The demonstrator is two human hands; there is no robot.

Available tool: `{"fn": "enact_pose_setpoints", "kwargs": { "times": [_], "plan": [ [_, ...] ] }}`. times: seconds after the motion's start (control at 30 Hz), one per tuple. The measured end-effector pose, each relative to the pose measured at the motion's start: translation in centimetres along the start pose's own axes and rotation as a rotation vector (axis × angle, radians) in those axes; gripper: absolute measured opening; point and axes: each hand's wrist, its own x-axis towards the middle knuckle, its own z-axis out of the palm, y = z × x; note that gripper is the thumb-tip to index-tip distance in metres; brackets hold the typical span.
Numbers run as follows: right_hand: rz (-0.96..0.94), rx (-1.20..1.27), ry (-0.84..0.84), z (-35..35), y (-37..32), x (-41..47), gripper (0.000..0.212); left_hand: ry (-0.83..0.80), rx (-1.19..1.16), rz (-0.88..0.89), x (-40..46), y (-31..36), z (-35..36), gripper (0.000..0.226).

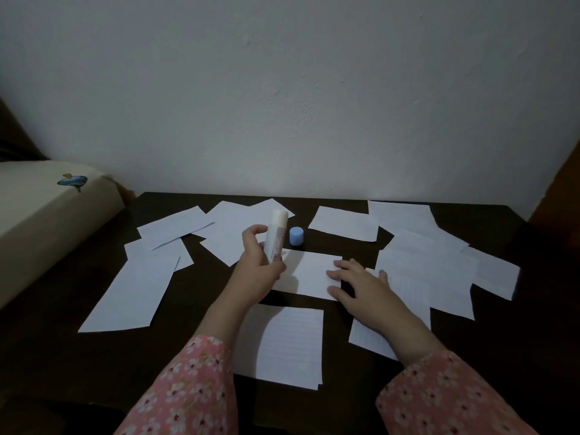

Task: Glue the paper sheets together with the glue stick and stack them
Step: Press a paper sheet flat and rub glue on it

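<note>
Where the sleeves enter, a small pile of white lined paper sheets [290,343] lies nearest, between both wrists. Beyond it: right hand [357,285], fingers flat and spread, pressing a single white rectangular sheet [314,273], long axis left-right. Just left of it: left hand [257,265] gripping an uncapped white glue stick [276,235], upright, tip up. Farther: blue cap [296,236], loose sheets.

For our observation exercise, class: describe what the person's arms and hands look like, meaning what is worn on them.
Both arms wear long pink sleeves printed with small white flowers, the left sleeve and right sleeve alike, ending just short of the wrists. The left hand and right hand are bare: no gloves, rings or watch visible.
</note>
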Motion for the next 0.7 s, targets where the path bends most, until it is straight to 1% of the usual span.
{"fn": "enact_pose_setpoints", "kwargs": {
  "times": [0.03, 0.1, 0.17, 0.27, 0.37, 0.43, 0.47, 0.5, 0.57, 0.63, 0.7],
  "plan": [
    [-0.004, -0.003, -0.003, 0.0, 0.0, 0.0, 0.043, 0.011, -0.011, 0.023, -0.1, 0.0, 0.1, 0.064],
    [-0.019, -0.01, -0.012, -0.1, 0.1, -0.1, 0.044, 0.084, -0.048, 0.099, -0.2, 0.2, 0.3, 0.049],
    [-0.038, -0.012, -0.028, -0.3, 0.3, -0.2, 0.045, 0.137, -0.175, 0.144, -0.3, 0.8, 0.5, 0.036],
    [-0.046, -0.006, -0.05, -0.5, 0.5, -0.4, 0.046, 0.163, -0.363, 0.098, -0.6, 1.4, 1.0, 0.028],
    [-0.059, -0.007, -0.054, -0.6, 0.7, -0.4, 0.047, 0.104, -0.446, 0.042, -0.5, 1.5, 1.9, 0.028],
    [-0.066, -0.04, -0.053, -0.6, 0.8, -0.4, 0.047, 0.013, -0.532, -0.017, -0.4, 1.7, 2.5, 0.026],
    [-0.066, -0.052, -0.054, -0.6, 0.8, -0.4, 0.047, -0.036, -0.536, -0.045, -0.4, 1.8, 2.7, 0.025],
    [-0.063, -0.054, -0.058, -0.6, 0.9, -0.4, 0.047, -0.073, -0.481, -0.06, -0.3, 1.8, 3.0, 0.025],
    [-0.057, -0.043, -0.07, -0.6, 1.0, -0.5, 0.047, -0.107, -0.268, -0.039, -0.3, 1.4, 3.4, 0.033],
    [-0.063, -0.021, -0.077, -0.5, 1.2, -0.6, 0.047, -0.108, -0.075, 0.074, -0.3, 1.1, 3.7, 0.036],
    [-0.071, -0.022, -0.079, -0.5, 1.5, -0.6, 0.049, -0.117, 0.038, 0.179, -0.4, 1.3, 3.8, 0.035]
  ]
}}
